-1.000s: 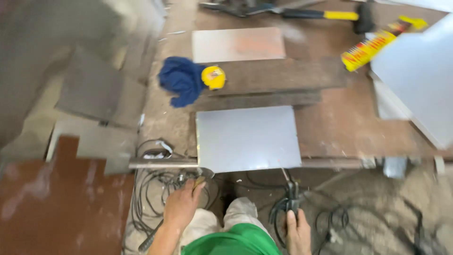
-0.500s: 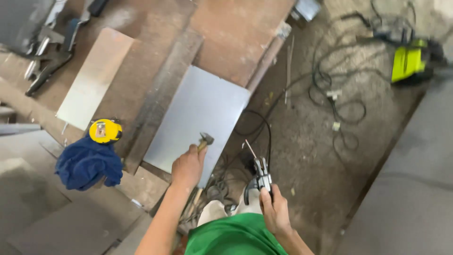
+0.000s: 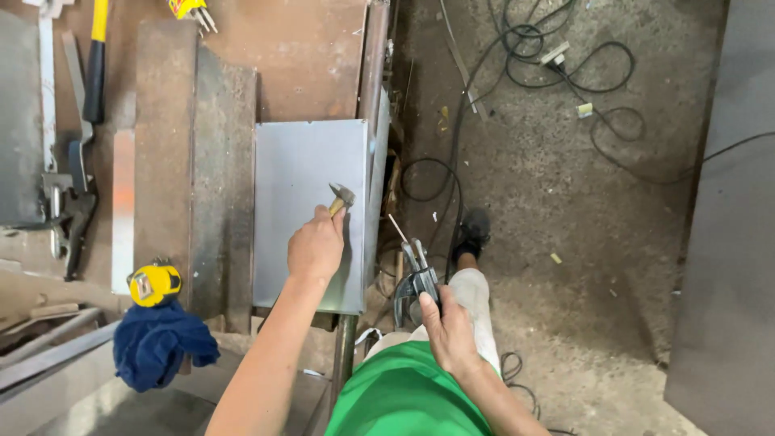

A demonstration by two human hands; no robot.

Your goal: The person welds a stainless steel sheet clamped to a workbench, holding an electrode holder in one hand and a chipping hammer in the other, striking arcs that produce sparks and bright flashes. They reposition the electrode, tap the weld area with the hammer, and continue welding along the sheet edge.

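Head view | left hand (image 3: 316, 246) clenched around small hammer (image 3: 340, 196) over grey metal sheet (image 3: 307, 194) | right hand (image 3: 446, 323) grasping welding electrode holder (image 3: 413, 278)

left hand (image 3: 316, 246) gripping hammer (image 3: 340, 197), right hand (image 3: 446, 326) gripping electrode holder (image 3: 415, 278)

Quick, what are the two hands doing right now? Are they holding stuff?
Left hand: closed around a small hammer over the grey metal sheet.
Right hand: closed on a welding electrode holder.

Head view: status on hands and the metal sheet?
Left hand grips small chipping hammer over grey metal sheet. Right hand holds welding electrode holder. Black cables beside bench.
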